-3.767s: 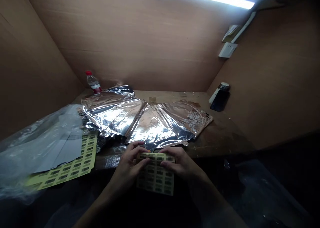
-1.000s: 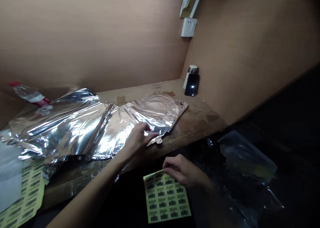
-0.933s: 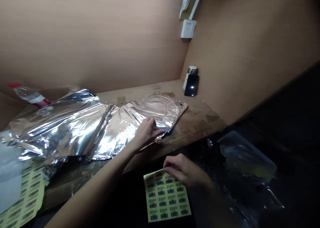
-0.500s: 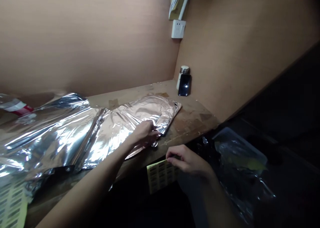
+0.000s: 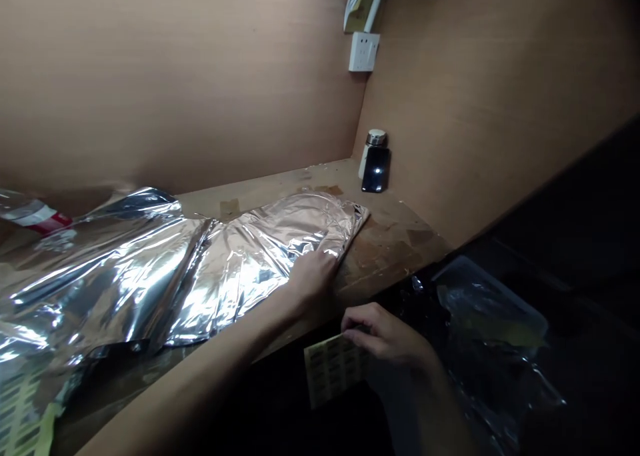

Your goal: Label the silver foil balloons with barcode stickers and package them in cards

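Note:
My left hand (image 5: 314,271) rests on the right part of a shiny silver foil bag (image 5: 260,259), near its front right edge. Its fingertips are turned away and hidden, so whether they grip the foil does not show. Lower down, in front of the table edge, my right hand (image 5: 383,333) pinches the top edge of a yellowish sheet of labels (image 5: 333,369) between thumb and fingers. The sheet hangs down with rows of small dark printed labels. More silver foil (image 5: 115,276) spreads over the table to the left.
A dark phone (image 5: 376,171) leans on a silver-capped bottle (image 5: 377,137) in the corner. At far left lies a plastic bottle with a red label (image 5: 47,220), above another label sheet (image 5: 23,403). A clear plastic container (image 5: 493,296) with plastic film stands lower right. A socket (image 5: 363,51) is on the wall.
My left hand has moved slightly right along the foil bag's edge and turned, hiding its fingertips. My right hand still holds the label sheet. The view has shifted a little.

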### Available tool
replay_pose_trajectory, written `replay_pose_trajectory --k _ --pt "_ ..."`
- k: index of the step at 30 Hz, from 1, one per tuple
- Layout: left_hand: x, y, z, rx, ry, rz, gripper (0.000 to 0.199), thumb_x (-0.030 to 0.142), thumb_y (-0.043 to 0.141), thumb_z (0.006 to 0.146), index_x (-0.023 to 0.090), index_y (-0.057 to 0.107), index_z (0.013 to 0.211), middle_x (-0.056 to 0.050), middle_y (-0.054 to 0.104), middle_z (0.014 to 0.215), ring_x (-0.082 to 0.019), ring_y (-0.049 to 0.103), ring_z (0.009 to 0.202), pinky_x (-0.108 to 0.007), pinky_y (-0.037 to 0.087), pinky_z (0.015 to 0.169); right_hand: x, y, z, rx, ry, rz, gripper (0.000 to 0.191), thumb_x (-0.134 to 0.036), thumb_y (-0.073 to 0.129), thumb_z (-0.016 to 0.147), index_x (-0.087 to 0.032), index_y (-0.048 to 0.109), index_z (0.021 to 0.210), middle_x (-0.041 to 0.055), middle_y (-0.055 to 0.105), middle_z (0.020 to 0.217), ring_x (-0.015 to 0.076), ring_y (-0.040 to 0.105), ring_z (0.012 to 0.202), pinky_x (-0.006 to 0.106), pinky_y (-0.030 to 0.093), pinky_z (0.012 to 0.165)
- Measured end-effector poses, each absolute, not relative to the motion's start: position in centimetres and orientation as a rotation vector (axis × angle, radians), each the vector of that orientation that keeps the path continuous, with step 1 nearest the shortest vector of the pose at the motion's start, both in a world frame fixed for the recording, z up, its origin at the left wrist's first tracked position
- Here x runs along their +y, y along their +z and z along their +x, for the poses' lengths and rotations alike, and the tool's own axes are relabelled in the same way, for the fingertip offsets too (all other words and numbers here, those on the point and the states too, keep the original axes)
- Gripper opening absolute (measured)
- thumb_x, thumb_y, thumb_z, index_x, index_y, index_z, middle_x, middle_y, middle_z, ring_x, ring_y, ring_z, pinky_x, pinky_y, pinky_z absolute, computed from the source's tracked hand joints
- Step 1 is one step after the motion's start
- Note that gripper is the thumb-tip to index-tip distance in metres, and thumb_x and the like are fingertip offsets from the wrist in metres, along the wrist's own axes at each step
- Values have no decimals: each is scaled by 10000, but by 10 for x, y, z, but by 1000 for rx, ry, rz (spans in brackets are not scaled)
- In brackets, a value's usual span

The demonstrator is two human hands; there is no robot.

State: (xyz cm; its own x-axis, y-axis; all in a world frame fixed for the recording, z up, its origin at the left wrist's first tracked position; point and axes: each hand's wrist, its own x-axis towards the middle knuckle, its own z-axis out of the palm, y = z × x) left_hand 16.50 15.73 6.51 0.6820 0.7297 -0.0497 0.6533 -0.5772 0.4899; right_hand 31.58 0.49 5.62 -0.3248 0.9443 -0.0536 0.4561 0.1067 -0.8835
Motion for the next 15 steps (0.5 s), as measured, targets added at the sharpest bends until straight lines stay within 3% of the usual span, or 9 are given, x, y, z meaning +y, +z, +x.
replay_pose_trajectory --k 4,7,10,15 --pt "206 70 136 1037 283 2160 97 202 761 700 141 706 749 -76 695 714 -207 643 658 -297 474 612 14 67 322 -1887 1053 -1302 88 -196 619 940 -186 686 884 17 693 883 168 630 818 268 467 752" --pt "223 63 119 960 307 1953 304 415 781 724 134 686 792 -28 650 637 -122 540 486 -233 400 461 35 77 320 -1889 925 -1201 84 -169 618 940 -185 678 883 75 669 1195 212 631 1066 324 480 922" --pt "222 50 113 916 383 1841 447 582 669 801 136 647 784 -3 576 599 -79 441 428 -205 341 403 66 77 314 -1937 747 -1164 92 -132 611 939 -182 671 889 96 561 1407 240 546 1273 384 428 1066" --pt "216 53 109 1063 591 1841 474 604 582 847 143 595 738 18 526 567 -78 455 433 -197 391 428 106 48 306 -2118 569 -1270 87 -103 628 917 -173 679 909 125 607 1364 257 525 1297 452 390 1120"
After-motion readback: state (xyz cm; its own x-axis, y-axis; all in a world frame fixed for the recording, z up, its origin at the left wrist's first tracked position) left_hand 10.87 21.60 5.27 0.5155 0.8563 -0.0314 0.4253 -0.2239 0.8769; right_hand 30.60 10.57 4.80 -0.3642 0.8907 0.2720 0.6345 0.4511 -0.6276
